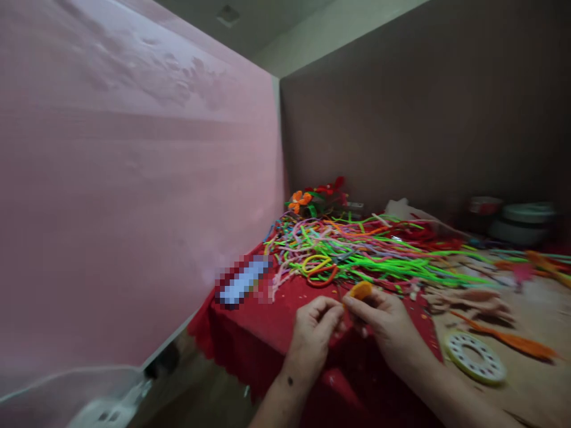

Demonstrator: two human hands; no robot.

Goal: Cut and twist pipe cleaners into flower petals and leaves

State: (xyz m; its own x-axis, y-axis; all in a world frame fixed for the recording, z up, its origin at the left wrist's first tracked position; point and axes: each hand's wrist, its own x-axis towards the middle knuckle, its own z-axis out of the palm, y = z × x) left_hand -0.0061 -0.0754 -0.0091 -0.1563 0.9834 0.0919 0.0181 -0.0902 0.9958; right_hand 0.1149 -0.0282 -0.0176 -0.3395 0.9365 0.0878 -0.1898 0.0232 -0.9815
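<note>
My right hand (392, 321) is closed, its thumb and fingers pinching a small yellow-orange fuzzy piece (360, 290), apparently bent pipe cleaner. Close beside it, my left hand (312, 333) is pinched shut with its fingertips almost meeting the right thumb. What lies between the left fingers is too small to make out. Both hands are above the near edge of the red tablecloth (267, 315). Just beyond them, scissors (322, 278) with yellow and orange handles lie against a large heap of coloured pipe cleaners (383, 255), mostly green and pink.
An orange fuzzy flower (300, 201) stands at the back near red ones. On the right, a white ring-shaped spool (475, 358) and an orange fuzzy strip (521, 343) lie on brown board. A pink panel (156, 208) bounds the left; a dark container (524, 223) is behind.
</note>
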